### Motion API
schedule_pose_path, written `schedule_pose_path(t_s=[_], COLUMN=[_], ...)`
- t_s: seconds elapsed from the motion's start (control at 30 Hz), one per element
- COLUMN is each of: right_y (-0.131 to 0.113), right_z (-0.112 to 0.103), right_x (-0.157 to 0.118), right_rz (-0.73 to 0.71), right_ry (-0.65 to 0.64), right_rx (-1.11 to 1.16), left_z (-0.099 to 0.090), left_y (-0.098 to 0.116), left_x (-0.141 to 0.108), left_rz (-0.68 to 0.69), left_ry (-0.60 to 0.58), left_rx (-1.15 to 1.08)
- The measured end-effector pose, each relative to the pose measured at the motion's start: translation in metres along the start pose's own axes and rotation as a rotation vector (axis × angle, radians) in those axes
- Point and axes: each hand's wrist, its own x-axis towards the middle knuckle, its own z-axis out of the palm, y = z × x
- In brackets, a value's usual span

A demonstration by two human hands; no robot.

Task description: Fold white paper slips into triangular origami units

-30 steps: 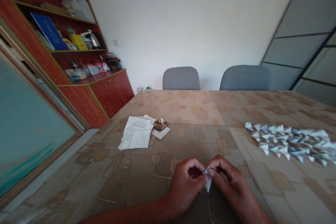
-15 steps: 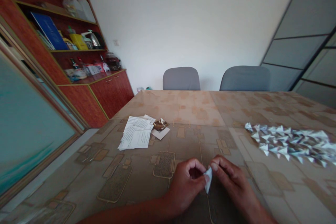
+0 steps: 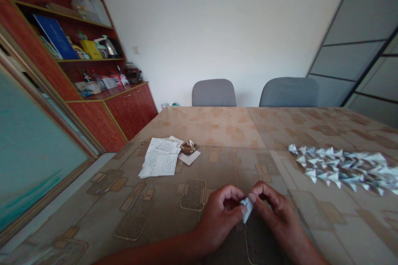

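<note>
A small folded piece of paper [image 3: 247, 210], whitish and pointed at its lower end, is held between my two hands above the near part of the table. My left hand [image 3: 219, 215] pinches its left side with thumb and forefinger. At its upper right, the thumb and forefinger of my right hand [image 3: 276, 213] close on the paper's edge. To the right lie several folded paper triangles [image 3: 342, 167] in rows. Farther left is a stack of printed paper slips [image 3: 161, 157], their writing too small to read.
Beside the slips sit a brown dish-like thing [image 3: 189, 148] with whitish bits and a pale square of paper [image 3: 190, 157]. A patterned cloth covers the table [image 3: 230, 124]. Two grey chairs [image 3: 214, 92] stand at its far edge, and a red-brown cabinet [image 3: 130, 109] at the left.
The folded paper has tilted slightly and shows more of its face between my fingers. My right hand has shifted a little up and left. The view has moved slightly.
</note>
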Motion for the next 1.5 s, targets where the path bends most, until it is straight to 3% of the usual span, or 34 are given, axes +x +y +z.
schedule_pose_path(t_s=[0.23, 0.4, 0.6, 0.87, 1.0, 1.23, 1.5], right_y=[0.001, 0.004, -0.002, 0.008, 0.007, 0.002, 0.005], right_z=[0.000, 0.003, 0.002, 0.003, 0.002, 0.002, 0.003], right_x=[-0.002, -0.006, -0.004, 0.001, 0.002, 0.001, -0.002], right_rz=[-0.037, -0.075, -0.077, 0.071, 0.117, 0.104, 0.016], right_ry=[0.087, 0.085, 0.033, -0.059, -0.041, -0.025, 0.003], right_rx=[-0.020, -0.096, -0.097, 0.137, 0.199, 0.260, 0.102], left_z=[0.000, 0.002, 0.002, -0.001, -0.001, 0.000, 0.000], left_y=[-0.003, -0.005, -0.001, -0.005, -0.007, -0.005, -0.003], left_x=[-0.002, -0.001, 0.000, 0.001, 0.000, 0.000, -0.001], left_rz=[-0.018, 0.011, 0.020, 0.111, 0.141, 0.007, -0.033], left_ry=[0.002, -0.002, 0.090, 0.122, 0.130, -0.021, -0.029], left_rx=[-0.118, -0.124, -0.033, 0.105, 0.151, -0.030, 0.020])
